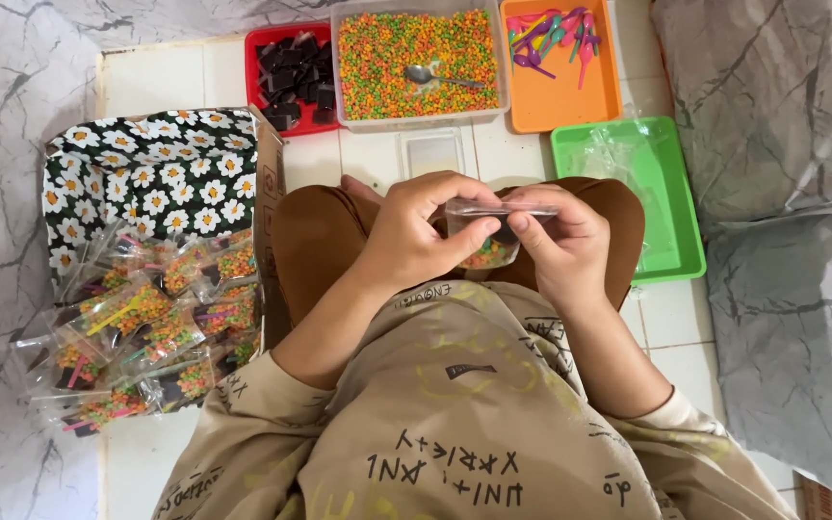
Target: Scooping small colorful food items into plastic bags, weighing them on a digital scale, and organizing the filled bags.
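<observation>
Pouch [489, 234], small and clear, sits pinched between both hands over the lap, its bottom already loaded with coloured beads and something dark. Left hand [414, 231] closes its fingers [464, 252] on the pouch's left side, thumb in front; right hand [562, 241] curls tight on the right side, its fingertips [519, 222] pressing along the top strip, so both sets of fingers are closed on the same pouch. By the look of it, filling is done for this one and the top edge is being pressed shut. Left of the fingers, a flower-print box [161, 159] holds a heap of finished packs [151, 332], each with beads and a coloured stick, so a good many appear complete. Beyond the fingers lie a tub of beads [416, 58] with a spoon [435, 76] in it, a red tray [286, 67] of dark squares, and an orange tray [560, 91] of little sticks; right of the fingers, a green tray [671, 193] holds empty bags. Plenty of stock is left in every container, so I judge much packing is left.
</observation>
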